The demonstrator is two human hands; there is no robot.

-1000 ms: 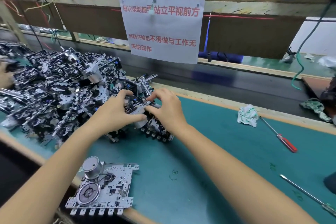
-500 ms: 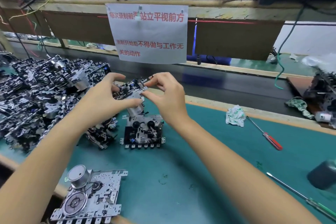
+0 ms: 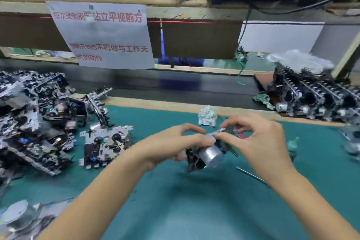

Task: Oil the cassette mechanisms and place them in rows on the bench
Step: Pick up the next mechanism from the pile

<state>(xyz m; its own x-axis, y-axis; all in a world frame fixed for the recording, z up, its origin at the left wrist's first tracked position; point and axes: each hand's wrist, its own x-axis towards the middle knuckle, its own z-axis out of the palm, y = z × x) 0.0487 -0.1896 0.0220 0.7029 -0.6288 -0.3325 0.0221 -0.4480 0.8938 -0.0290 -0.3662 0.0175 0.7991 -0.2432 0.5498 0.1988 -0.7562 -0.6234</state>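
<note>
Both hands hold one cassette mechanism point(image 3: 206, 154) in the air over the green desk point(image 3: 194, 210).
Left hand point(image 3: 175, 146) grip closed around the mechanism's left side, right hand point(image 3: 261, 140) pinching its top edge; silver motor faces camera. Loose pile of mechanisms point(image 3: 35, 119) far left, one flat mechanism point(image 3: 106, 144) beside it, finished rows point(image 3: 319, 95) far right. Frame blurry.
</note>
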